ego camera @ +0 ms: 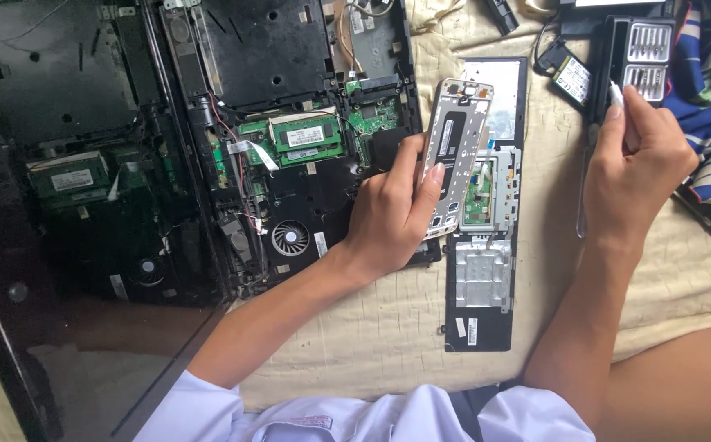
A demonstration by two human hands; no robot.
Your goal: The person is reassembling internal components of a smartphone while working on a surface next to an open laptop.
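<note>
The left hand (pixel 388 214) clasped the upright phone frame (pixel 456 155); the right hand (pixel 642 151), well apart rightward, pinched a screwdriver (pixel 586 176).

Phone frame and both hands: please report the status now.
Left hand holds the silver phone frame upright over the opened laptop. Right hand pinches a thin tool at the bit case. Nothing between them.

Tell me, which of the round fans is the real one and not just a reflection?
The real fan sits inside the opened laptop, just beside the left hand. The dimmer one farther left is only its mirror image in the glossy black screen.
</note>
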